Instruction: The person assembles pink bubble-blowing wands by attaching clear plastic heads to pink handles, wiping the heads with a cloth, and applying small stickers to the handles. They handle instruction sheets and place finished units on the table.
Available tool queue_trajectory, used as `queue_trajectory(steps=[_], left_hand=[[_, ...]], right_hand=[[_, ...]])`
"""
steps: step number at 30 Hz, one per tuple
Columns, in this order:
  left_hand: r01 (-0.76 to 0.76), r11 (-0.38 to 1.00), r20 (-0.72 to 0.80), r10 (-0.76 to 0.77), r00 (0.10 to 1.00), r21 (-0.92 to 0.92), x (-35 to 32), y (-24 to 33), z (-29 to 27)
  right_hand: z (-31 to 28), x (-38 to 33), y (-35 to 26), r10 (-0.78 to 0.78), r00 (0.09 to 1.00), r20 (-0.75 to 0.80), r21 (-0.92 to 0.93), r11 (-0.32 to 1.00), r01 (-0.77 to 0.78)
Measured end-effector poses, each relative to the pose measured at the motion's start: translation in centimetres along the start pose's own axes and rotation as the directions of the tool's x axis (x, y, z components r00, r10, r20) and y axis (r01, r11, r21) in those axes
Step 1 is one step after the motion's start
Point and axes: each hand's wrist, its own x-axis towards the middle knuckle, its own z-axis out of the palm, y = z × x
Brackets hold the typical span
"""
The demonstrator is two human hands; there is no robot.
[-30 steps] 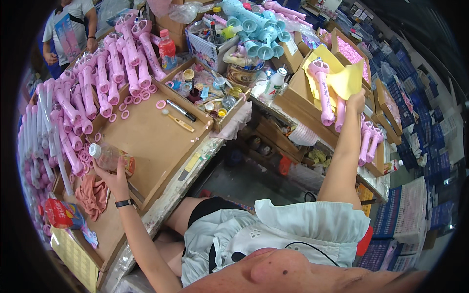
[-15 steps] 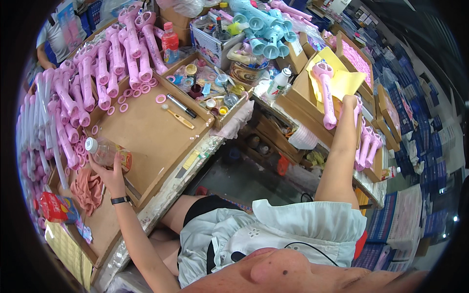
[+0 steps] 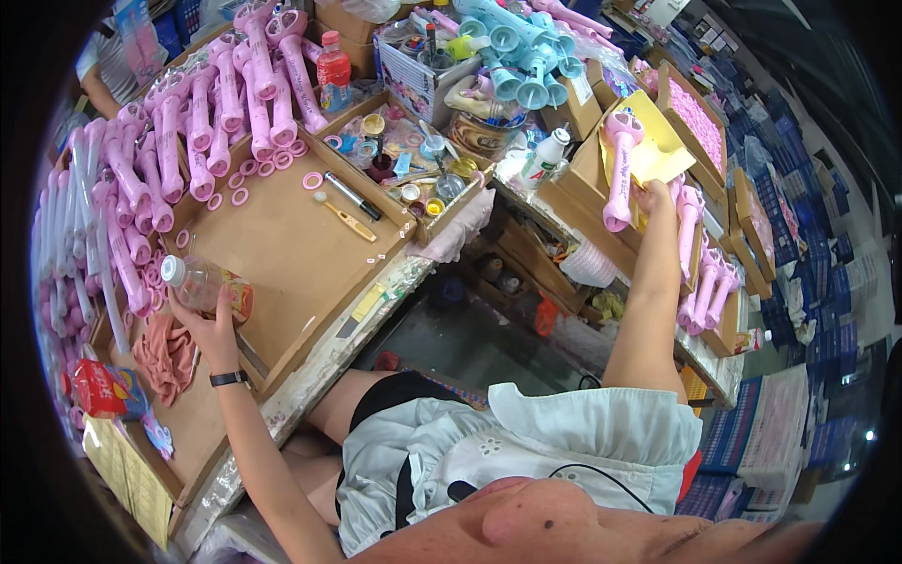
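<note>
A clear plastic bottle (image 3: 195, 284) with a white cap and a coloured label lies tilted in my left hand (image 3: 211, 331), thumb and fingers wrapped round it above the cardboard tray (image 3: 282, 254). My right arm is stretched to the far right, where my right hand (image 3: 655, 195) sits with bent fingers at the lower edge of a yellow paper sheet (image 3: 662, 141). What those fingers hold, if anything, is hidden. On that sheet rests a pink wand-shaped toy (image 3: 621, 174), just left of the hand. More pink wands (image 3: 690, 221) lie right of my wrist.
Pink wands (image 3: 225, 94) are heaped along the tray's back, with pink rings (image 3: 240, 195) beside them. A marker (image 3: 352, 196) and a toothbrush (image 3: 346, 218) lie in the tray. Paint pots (image 3: 434, 208), a basket of pens (image 3: 413, 80) and blue wands (image 3: 531, 56) stand farther back.
My right hand has shifted left along the yellow sheet. The lower end of the pink wand on it has swung left, and the sheet's right corner sits lower. My left hand keeps the bottle.
</note>
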Motion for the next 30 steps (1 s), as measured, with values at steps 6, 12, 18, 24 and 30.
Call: queue_trajectory(steps=[6,12,18,24,30], left_hand=[[0.004,1.0,-0.008,-0.005,1.0,-0.023,0.1,-0.3,0.1],[-0.067,0.997,-0.004,0.067,0.998,-0.027,-0.1,-0.2,0.2],[-0.072,0.996,-0.01,0.072,0.997,0.044,0.2,0.6,0.1],[0.011,0.996,0.022,-0.009,1.0,-0.088,0.0,1.3,0.2],[0.008,0.997,0.025,-0.006,1.0,-0.079,0.0,1.5,0.0]], right_hand=[[1.7,-3.1,-0.5,0.024,0.999,-0.043,-0.557,0.829,-0.044],[4.9,-10.5,0.8,-0.179,0.938,0.297,-0.801,0.488,0.347],[4.5,-14.9,0.3,-0.245,0.915,0.321,-0.468,0.799,0.378],[-0.4,-16.1,-1.1,-0.466,0.859,0.212,-0.696,0.545,0.468],[-0.7,-15.4,-2.0,-0.354,0.896,0.268,-0.852,0.346,0.392]])
